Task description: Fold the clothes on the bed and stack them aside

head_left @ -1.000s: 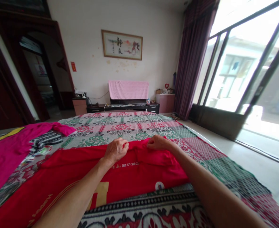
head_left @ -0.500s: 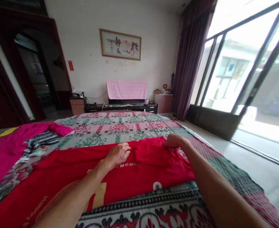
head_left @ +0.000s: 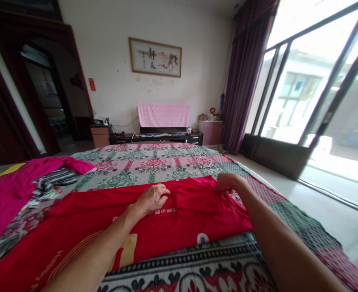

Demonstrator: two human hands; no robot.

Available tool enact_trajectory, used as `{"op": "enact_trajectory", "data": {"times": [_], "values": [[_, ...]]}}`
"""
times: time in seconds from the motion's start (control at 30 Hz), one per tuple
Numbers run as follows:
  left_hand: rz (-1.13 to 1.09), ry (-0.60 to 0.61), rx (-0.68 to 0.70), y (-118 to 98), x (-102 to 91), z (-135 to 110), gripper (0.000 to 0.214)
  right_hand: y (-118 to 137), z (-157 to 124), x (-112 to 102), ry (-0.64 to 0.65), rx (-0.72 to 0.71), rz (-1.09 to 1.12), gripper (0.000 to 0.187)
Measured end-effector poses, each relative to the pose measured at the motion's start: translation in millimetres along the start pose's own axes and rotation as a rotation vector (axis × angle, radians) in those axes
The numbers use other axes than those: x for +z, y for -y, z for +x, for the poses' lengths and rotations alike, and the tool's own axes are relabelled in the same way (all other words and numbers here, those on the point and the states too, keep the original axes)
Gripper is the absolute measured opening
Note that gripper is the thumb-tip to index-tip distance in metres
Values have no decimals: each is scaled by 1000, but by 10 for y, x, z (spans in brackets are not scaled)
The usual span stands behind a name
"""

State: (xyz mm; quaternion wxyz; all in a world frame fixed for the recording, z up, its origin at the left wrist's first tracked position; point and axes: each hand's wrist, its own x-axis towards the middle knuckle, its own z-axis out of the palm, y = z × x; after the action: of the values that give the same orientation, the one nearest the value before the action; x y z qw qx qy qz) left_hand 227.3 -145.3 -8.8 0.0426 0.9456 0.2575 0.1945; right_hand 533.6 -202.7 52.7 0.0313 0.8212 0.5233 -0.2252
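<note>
A red shirt (head_left: 179, 225) with yellow and white print lies spread across the patterned bedspread (head_left: 154, 162) in front of me. My left hand (head_left: 151, 198) rests on the shirt's far edge near the middle, its fingers curled and pinching the red cloth. My right hand (head_left: 227, 182) is closed on the same far edge at the shirt's right corner, knuckles up. Both forearms reach over the shirt from the near side.
A magenta garment (head_left: 11, 190) and a black-and-white striped one (head_left: 57, 178) lie at the bed's left. Beyond the bed stand a low dark cabinet (head_left: 157, 138) with a pink cloth (head_left: 163, 114) over it, purple curtains and large windows (head_left: 313, 89) at right.
My right hand has slid to the right along the shirt's far edge, pulling the cloth out flatter. My left hand has stayed near the middle.
</note>
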Motion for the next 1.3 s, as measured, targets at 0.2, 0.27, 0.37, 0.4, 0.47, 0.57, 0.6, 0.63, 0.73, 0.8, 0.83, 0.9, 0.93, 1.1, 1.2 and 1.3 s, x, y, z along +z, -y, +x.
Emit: {"op": "enact_trajectory", "data": {"times": [0.2, 0.27, 0.37, 0.4, 0.47, 0.57, 0.6, 0.63, 0.73, 0.8, 0.83, 0.9, 0.93, 1.1, 1.2, 1.3], "values": [[-39, -104, -92, 5, -25, 27, 27, 275, -87, 19, -483, -38, -86, 17], [-10, -160, -124, 7, -41, 54, 29, 432, -85, 91, -570, -173, -71, 23], [41, -167, -152, 21, -61, 146, 31, 589, -13, 231, -596, -364, -90, 29], [62, -155, -174, 31, -63, 191, 30, 605, 26, 275, -601, -378, -97, 31], [110, -123, -241, 64, -57, 292, 28, 583, 116, 345, -610, -354, -109, 34], [179, -56, -366, 129, -18, 419, 25, 474, 243, 397, -609, -286, -124, 38], [194, -31, -408, 150, 1, 443, 24, 434, 278, 404, -604, -269, -128, 39], [205, -14, -445, 168, 21, 457, 24, 398, 310, 408, -599, -253, -131, 40], [216, -15, -503, 201, 62, 457, 23, 320, 385, 417, -589, -235, -120, 37], [205, -30, -531, 208, 68, 448, 24, 292, 425, 429, -588, -237, -90, 33], [197, -31, -551, 210, 68, 446, 25, 282, 442, 437, -594, -234, -69, 32], [190, -32, -589, 211, 69, 449, 25, 263, 471, 455, -623, -213, -21, 31], [195, -35, -600, 213, 73, 452, 26, 253, 482, 463, -640, -200, 1, 31], [221, -60, -604, 224, 82, 435, 27, 240, 481, 473, -761, -224, 81, 35], [216, -95, -526, 213, 20, 361, 34, 342, 411, 490, -878, -417, 138, 30], [173, -65, -361, 190, -47, 234, 28, 531, 299, 571, -827, -723, 164, 20]]}}
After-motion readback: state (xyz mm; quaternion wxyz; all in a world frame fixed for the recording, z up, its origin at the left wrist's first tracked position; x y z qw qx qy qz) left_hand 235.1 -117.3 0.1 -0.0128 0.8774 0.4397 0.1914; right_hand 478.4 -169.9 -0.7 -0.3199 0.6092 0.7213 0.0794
